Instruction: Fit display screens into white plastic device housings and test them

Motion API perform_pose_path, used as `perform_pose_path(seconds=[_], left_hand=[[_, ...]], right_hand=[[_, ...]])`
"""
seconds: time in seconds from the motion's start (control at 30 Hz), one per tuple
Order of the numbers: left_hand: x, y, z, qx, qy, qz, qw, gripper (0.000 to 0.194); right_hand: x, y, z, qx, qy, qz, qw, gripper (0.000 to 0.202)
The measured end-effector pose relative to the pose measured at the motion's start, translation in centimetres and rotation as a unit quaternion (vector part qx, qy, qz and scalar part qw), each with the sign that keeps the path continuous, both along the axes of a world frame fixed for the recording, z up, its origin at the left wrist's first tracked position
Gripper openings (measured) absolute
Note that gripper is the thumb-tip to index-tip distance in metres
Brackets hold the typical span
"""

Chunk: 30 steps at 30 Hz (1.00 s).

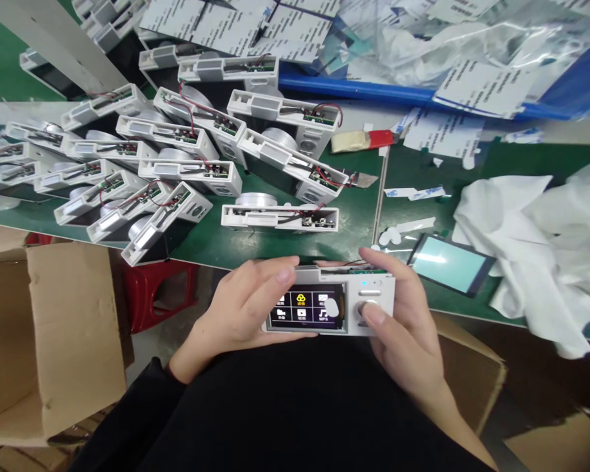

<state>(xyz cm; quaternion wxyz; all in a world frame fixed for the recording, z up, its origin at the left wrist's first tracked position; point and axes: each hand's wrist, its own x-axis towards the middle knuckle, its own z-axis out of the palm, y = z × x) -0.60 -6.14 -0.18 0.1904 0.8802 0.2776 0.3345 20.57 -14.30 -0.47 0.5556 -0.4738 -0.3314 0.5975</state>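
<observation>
A silver-white digital camera [368, 293] is held between my two hands, close to my body at the table's front edge. Its screen is lit with a menu of icons, and a white round patch sits on the screen's right part. My left hand [248, 305] grips the camera's left end, thumb along the top edge. Around the right end wraps my right hand [408, 321], its thumb on the round button pad. The camera's top is uncovered, with a green circuit board and wires visible. Just beyond lies another open-topped camera [280, 217].
Several open-topped cameras [177, 134] crowd the green table [206, 242] at left. A tape-wrapped blade [366, 178] lies behind. At right are a dark-framed glass panel [451, 264] and crumpled white sheets [516, 242]. Cardboard boxes [73, 341] and a red stool [152, 295] stand below.
</observation>
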Motion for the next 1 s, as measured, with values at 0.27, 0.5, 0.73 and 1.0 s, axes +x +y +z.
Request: perform_pose_path(seconds=[0.27,0.5,0.73,1.0], left_hand=[[-0.1,0.4,0.0,0.007,0.009,-0.004,1.000,0.100],[-0.1,0.4,0.0,0.002,0.005,-0.004,1.000,0.101],[-0.1,0.5,-0.1,0.013,0.008,-0.004,1.000,0.100],[0.0,0.3,-0.2,0.007,0.009,-0.003,1.000,0.099]], right_hand=[[-0.1,0.0,1.5,-0.035,0.008,0.015,0.999,0.051],[-0.2,0.0,1.4,-0.042,0.007,0.009,0.999,0.051],[0.0,-0.2,1.0,-0.055,0.003,0.015,0.998,0.052],[-0.5,-0.1,1.6,-0.049,-0.021,0.005,0.999,0.049]])
